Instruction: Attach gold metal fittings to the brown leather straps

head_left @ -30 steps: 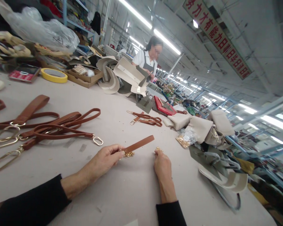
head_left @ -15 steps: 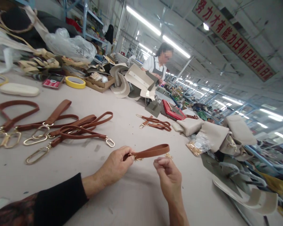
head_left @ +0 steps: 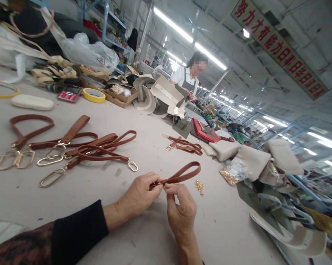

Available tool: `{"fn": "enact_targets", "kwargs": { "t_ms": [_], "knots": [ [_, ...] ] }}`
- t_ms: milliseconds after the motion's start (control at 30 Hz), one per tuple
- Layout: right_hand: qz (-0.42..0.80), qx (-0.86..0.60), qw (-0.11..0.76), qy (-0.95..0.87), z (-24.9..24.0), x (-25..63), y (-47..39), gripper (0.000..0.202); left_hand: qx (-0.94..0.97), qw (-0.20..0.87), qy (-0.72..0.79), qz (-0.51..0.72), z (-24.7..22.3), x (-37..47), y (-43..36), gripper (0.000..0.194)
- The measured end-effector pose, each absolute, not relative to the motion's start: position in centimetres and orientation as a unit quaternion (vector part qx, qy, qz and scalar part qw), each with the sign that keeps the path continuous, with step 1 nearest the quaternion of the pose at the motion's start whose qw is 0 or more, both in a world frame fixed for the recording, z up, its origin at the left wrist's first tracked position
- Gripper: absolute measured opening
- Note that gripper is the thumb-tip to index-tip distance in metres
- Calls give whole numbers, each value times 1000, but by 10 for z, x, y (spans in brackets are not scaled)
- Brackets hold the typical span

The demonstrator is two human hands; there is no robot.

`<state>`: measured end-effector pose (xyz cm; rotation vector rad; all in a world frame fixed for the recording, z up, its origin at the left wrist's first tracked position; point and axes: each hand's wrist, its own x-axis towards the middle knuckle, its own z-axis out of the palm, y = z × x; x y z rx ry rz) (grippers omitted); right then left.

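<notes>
A brown leather strap (head_left: 184, 173) bends into a loop, its end pinched between the thumb and fingers of my left hand (head_left: 140, 195). Close against that end, my right hand (head_left: 181, 208) has its thumb and forefinger pressed together on a tiny gold-coloured piece, mostly hidden by the fingertips. A small heap of gold-coloured metal pieces (head_left: 199, 187) lies on the table just right of the loop. To the left of my hands rest several finished-looking brown straps (head_left: 99, 151) with gold oval rings and clasps.
More brown straps (head_left: 184, 145) lie farther back. Along the far side are yellow tape (head_left: 94, 95), a cardboard box (head_left: 122, 97) and cream bag panels (head_left: 166, 90). Cream bags (head_left: 251, 162) and a bag of gold pieces (head_left: 229, 175) stand right. A co-worker (head_left: 186, 77) stands beyond.
My right hand has moved left from beside the small gold heap to the strap end at my left fingers. The strap's loop now tilts up more. The view has shifted slightly.
</notes>
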<state>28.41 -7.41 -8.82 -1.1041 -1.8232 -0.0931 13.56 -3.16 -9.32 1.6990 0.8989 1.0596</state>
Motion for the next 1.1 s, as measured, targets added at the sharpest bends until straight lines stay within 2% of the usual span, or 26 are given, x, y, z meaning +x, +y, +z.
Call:
{"fn": "enact_targets", "kwargs": {
  "t_ms": [200,367,533,600,767,900,1000,1100],
  "knots": [
    [-34,-478,500,-721,-90,282,-76,17,703,448,346,431,-89,135,-33,21],
    [96,-554,539,-627,-94,281,-75,3,705,449,331,438,-86,133,-33,22],
    [251,-541,591,-544,-100,282,-73,15,695,496,316,415,-84,133,-34,16],
    [279,-530,588,-544,-102,283,-74,14,676,517,324,413,-84,134,-34,13],
    [296,-523,598,-530,-105,283,-75,17,634,573,340,391,-86,136,-34,18],
    [330,-510,617,-501,-106,281,-72,23,656,552,328,397,-83,136,-35,17],
    [378,-488,628,-474,-107,274,-70,38,670,530,325,406,-81,135,-37,14],
    [404,-474,596,-507,-107,267,-69,40,675,517,322,415,-81,135,-40,14]
  ]
}}
